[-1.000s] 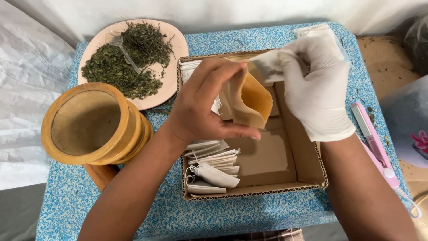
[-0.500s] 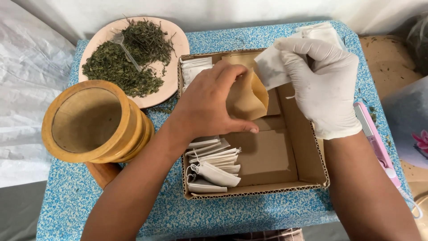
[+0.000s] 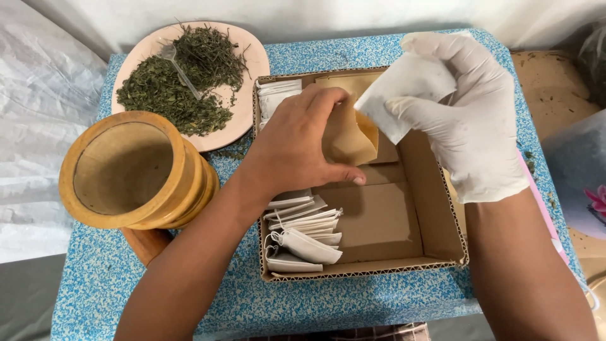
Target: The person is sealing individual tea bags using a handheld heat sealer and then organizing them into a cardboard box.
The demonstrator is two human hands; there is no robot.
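Table edge: a blue speckled table [image 3: 353,53] runs under my forearms.
Box: an open cardboard box [image 3: 435,208] sits before me, with folded white sachets [image 3: 303,237] stacked along its near-left wall.
Left hand: my bare left hand [image 3: 293,148] reaches into the box, its fingers pinching a curled brown paper packet [image 3: 350,136].
Right hand: my gloved right hand [image 3: 470,117] grips a white pouch [image 3: 404,95] above the box; whether it is filled, I cannot tell.
Left side: a wooden mortar [image 3: 136,173].
Far: a pink plate [image 3: 249,57] of dried green herbs [image 3: 167,95].
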